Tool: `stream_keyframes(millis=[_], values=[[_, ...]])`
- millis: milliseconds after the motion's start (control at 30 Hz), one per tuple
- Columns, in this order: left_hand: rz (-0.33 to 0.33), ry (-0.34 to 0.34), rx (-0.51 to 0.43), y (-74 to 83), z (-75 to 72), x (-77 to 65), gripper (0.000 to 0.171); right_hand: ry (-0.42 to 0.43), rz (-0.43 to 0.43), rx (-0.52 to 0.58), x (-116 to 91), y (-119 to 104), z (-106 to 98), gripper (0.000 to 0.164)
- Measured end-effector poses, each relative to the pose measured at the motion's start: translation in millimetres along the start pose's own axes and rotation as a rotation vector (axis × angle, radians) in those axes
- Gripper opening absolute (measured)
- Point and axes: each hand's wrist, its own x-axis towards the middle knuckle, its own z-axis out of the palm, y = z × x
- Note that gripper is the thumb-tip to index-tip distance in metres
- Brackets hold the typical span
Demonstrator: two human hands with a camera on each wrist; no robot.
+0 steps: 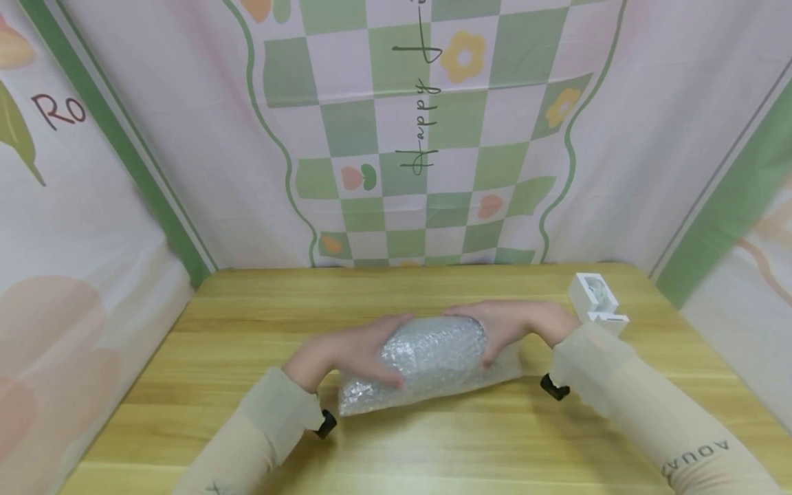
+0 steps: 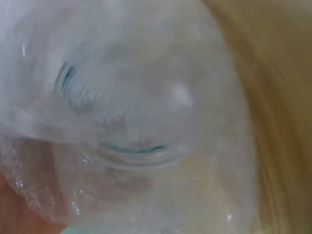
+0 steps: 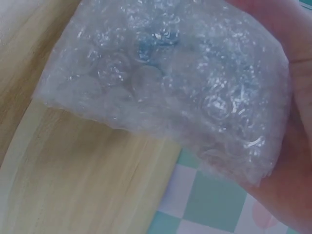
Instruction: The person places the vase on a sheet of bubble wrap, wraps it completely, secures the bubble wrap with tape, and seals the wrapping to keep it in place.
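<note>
A bundle of clear bubble wrap (image 1: 433, 357) lies across the middle of the wooden table, rolled round something. Inside the roll's end, the left wrist view shows the round edge of a clear, glass-like object (image 2: 136, 150) with a bluish-green tint. My left hand (image 1: 361, 349) grips the left part of the bundle, thumb on the near side and fingers over the top. The right hand (image 1: 498, 324) holds its right part in the same way. In the right wrist view, layers of bubble wrap (image 3: 195, 92) cover the contents, and a blue patch shows through.
At the table's back right, beyond the right forearm, stands a small white box (image 1: 581, 295) with its top open and something pale inside. Printed cloth (image 1: 402, 124) hangs behind the wooden table (image 1: 260, 302) and along both sides.
</note>
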Motion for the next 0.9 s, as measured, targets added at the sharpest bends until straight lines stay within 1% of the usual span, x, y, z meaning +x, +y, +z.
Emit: stream_keyframes(millis=[100, 200, 300, 467, 600, 700, 833, 900], values=[[0.025, 0.034, 0.019, -1.9, 4.1, 1.5, 0.131, 0.000, 0.005, 0.022, -0.7, 0.3, 1.0, 0.106], [0.042, 0.068, 0.039, -3.7, 7.4, 2.2, 0.134, 0.005, 0.004, 0.043, -1.5, 0.4, 1.6, 0.105], [0.046, 0.090, 0.046, -5.3, 10.5, 2.5, 0.128, 0.008, -0.010, 0.046, -1.8, 1.3, 1.8, 0.106], [0.052, 0.105, 0.025, -6.7, 14.6, 1.6, 0.117, 0.014, -0.015, 0.054, -0.9, 4.8, 2.3, 0.107], [0.063, 0.120, 0.008, -6.6, 17.1, 0.2, 0.114, 0.024, -0.031, 0.070, -0.6, 6.5, 2.6, 0.109], [0.062, 0.140, -0.001, -5.5, 19.9, -2.0, 0.112, 0.061, -0.026, 0.030, -1.7, 8.2, 3.2, 0.109], [0.052, 0.182, 0.002, -3.3, 24.0, -5.4, 0.110, 0.150, -0.006, -0.106, -2.7, 12.7, 3.7, 0.105], [0.040, 0.198, 0.013, -2.4, 25.8, -6.6, 0.109, 0.184, -0.002, -0.156, -2.2, 14.6, 3.7, 0.102]])
